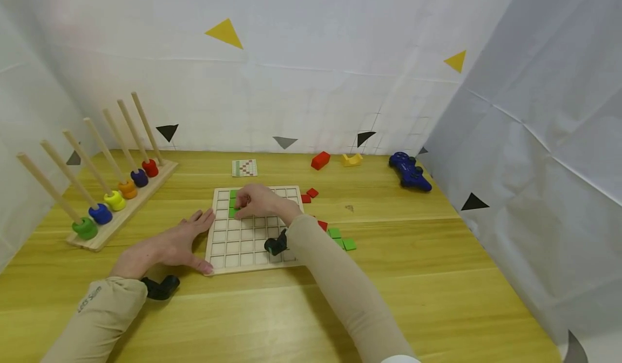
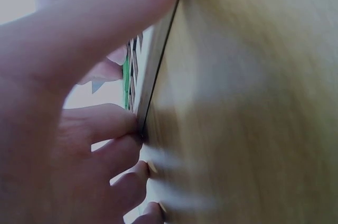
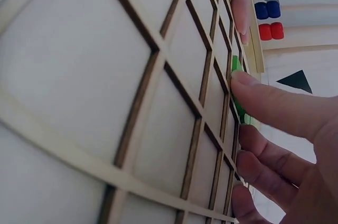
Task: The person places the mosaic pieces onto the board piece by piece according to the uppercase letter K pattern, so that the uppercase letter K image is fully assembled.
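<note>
A light wooden grid board [image 1: 252, 269] lies on the table with a short column of green square tiles [image 1: 232, 213] near its far left corner. My right hand [image 1: 264, 201] reaches over the board, fingers curled, thumb and fingertips at the green tile [image 3: 236, 64] in the right wrist view. Part of that tile is hidden by the fingers. My left hand [image 1: 177, 244] is spread at the board's left side. Its thumb touches the near left corner and its fingertips rest along the left edge; in the left wrist view the fingers [image 2: 113, 121] meet that edge.
Loose green tiles [image 1: 349, 244] and red tiles [image 1: 306, 198] lie right of the board. Behind it is a pattern card [image 1: 244, 168]. A peg stand [image 1: 114, 222] with coloured beads stands left. Farther right are a red block [image 1: 320, 160], a yellow arch [image 1: 352, 160] and a blue game controller [image 1: 410, 172].
</note>
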A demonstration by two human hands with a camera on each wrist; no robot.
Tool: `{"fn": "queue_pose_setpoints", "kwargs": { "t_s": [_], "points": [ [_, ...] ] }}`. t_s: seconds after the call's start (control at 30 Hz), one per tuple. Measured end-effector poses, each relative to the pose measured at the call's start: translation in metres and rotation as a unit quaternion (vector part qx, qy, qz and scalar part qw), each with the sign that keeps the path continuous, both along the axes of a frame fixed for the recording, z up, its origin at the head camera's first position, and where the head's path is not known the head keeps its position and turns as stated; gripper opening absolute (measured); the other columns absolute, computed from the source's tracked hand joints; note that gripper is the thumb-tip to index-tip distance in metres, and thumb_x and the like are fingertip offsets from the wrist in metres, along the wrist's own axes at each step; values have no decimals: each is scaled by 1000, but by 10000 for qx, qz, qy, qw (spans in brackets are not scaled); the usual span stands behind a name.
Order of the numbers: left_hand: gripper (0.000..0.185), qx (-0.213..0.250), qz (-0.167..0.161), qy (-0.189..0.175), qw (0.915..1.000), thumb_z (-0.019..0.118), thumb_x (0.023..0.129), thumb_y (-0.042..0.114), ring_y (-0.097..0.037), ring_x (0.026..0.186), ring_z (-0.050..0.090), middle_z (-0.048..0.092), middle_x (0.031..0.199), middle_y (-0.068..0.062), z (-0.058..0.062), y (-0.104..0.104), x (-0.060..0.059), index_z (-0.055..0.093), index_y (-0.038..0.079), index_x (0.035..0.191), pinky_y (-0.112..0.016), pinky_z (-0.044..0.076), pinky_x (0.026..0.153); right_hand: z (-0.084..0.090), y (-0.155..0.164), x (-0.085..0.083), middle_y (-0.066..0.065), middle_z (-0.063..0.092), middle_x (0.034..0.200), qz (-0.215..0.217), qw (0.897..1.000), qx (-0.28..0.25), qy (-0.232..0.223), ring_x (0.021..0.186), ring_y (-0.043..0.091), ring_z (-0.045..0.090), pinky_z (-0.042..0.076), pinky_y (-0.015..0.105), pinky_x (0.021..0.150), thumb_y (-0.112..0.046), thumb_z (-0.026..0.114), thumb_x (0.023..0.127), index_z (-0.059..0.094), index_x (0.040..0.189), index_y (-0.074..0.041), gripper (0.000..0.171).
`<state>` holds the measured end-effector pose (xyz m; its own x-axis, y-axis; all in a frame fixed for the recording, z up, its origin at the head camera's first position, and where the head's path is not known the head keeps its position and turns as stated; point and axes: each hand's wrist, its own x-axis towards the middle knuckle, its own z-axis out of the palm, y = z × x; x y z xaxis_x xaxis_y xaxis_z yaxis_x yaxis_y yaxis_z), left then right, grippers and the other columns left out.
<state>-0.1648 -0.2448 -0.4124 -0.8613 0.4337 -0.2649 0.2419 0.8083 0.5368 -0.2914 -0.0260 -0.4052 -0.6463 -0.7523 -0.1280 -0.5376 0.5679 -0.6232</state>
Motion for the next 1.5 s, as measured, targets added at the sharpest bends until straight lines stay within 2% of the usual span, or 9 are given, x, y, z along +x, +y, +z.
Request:
{"fn": "queue_pose_setpoints", "kwargs": {
  "t_s": [0.2, 0.53, 0.83, 1.1, 1.23, 1.5],
  "points": [
    [132, -16, 23, -61, 10000, 83, 68, 61, -52, 149, 0, 3, 166, -26, -1, 0, -1, 12, -3, 158, -72, 8, 115, -2, 1, 1, -2, 66, 86, -214, 9991, -150, -342, 77, 13, 57, 48, 24, 68, -23, 77, 90, 71, 91, -17, 9],
    [131, 25, 22, -107, 9999, 84, 68, 60, -51, 150, -1, 2, 166, -25, 0, 0, -1, 12, -3, 158, -71, 7, 115, -5, 2, -3, -2, 65, 91, -165, 9994, -132, -280, 82, 13, 58, 49, 24, 72, -25, 79, 87, 70, 95, -17, 14],
    [131, 48, -13, -75, 10000, 84, 68, 58, -51, 150, -1, 3, 165, -26, 1, 0, 1, 12, -4, 158, -71, 7, 116, -6, 5, -2, -2, 65, 95, -226, 9976, -298, -581, 87, 13, 59, 50, 23, 77, -21, 80, 86, 70, 103, -14, 21],
    [131, 37, 15, -60, 10000, 85, 68, 58, -52, 149, 0, 4, 165, -27, 1, 0, 1, 13, -5, 157, -72, 8, 115, -5, 6, -1, -2, 66, 96, -244, 9973, -287, -625, 89, 13, 60, 50, 22, 79, -21, 81, 86, 70, 106, -13, 24],
    [131, 28, 62, -116, 9999, 84, 67, 59, -52, 149, 0, 3, 166, -26, 1, 0, 1, 13, -4, 158, -72, 7, 115, 1, 10, -2, -2, 67, 102, -144, 9983, -130, -550, 94, 11, 60, 50, 21, 83, -22, 79, 87, 69, 110, -11, 27],
    [131, 52, 13, -41, 10000, 84, 68, 59, -51, 150, -1, 3, 165, -26, 0, 0, 0, 13, -4, 158, -71, 6, 116, 33, 39, 0, 12, 64, 126, 30, 9989, -116, -454, 109, 19, 59, 50, 28, 93, -20, 74, 91, 63, 127, -3, 41]
  ]
}}
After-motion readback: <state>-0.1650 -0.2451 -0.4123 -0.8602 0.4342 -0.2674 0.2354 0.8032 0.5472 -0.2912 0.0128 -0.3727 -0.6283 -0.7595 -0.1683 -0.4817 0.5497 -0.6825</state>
